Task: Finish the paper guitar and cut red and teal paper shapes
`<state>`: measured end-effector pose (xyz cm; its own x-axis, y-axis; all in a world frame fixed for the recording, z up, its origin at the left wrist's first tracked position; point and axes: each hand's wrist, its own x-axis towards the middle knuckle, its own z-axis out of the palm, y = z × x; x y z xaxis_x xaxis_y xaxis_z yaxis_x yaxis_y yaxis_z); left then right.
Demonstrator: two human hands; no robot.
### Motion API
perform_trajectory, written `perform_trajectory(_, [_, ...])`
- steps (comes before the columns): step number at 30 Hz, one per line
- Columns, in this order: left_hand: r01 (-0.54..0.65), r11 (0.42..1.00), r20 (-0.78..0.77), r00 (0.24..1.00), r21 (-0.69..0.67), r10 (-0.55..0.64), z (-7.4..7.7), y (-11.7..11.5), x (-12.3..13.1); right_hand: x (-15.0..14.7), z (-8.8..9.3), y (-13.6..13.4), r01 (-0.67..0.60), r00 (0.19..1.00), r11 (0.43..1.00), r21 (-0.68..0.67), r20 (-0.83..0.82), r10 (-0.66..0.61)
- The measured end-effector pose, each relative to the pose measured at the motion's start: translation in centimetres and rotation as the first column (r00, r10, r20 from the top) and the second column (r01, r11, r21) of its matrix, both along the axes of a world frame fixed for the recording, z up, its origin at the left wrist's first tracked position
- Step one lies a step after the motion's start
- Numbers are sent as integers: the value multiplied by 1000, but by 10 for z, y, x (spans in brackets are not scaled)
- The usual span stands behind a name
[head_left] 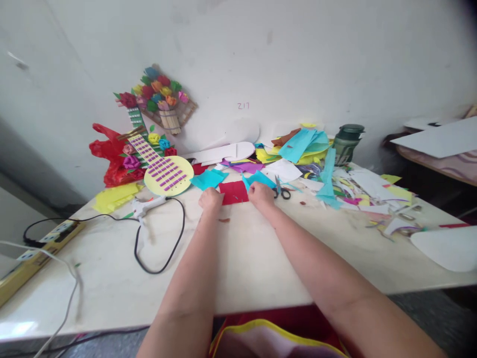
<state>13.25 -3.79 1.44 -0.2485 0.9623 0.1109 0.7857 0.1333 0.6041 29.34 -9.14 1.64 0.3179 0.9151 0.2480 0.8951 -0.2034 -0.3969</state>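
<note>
A square of red crepe-like paper [234, 192] lies between my hands in the middle of the table. My left hand [211, 199] is closed on its left edge, and my right hand [261, 194] pinches its right edge. Blue paper pieces [209, 179] lie just behind, one on each side. Dark-handled scissors [282, 192] rest beside my right hand, partly behind it. A small brown scrap [224, 220] sits on the table nearer to me. My fingertips are too small to make out clearly.
Left are a white glue gun [147, 206] with a looped black cord, a power strip [44, 248] and a yellow paper guitar [168, 175]. Paper flowers [160, 89] stand against the wall. On the right are a green bottle [348, 144] and many paper scraps [372, 184].
</note>
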Motion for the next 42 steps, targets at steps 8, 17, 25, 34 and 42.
perform_trajectory(8, [297,675,219,794,675,-568,24,-16,28,34,-6,14,277,864,929,246,-486,-129])
perform_trajectory(17, [79,877,795,391,474,-465,5,-2,0,37,-20,24,270,832,906,326,-552,-49])
perform_trajectory(25, [-137,922,867,411,363,-280,-15,11,-6,19,-22,18,60,940,948,311,-338,52])
perform_trajectory(34, [-398,821,852,488,410,-190,-15,22,-13,-36,1,-16,-453,887,863,225,214,410])
perform_trajectory(42, [-301,836,855,404,459,-324,-13,23,-22,-87,-14,-37,-734,647,640,-229,53,761])
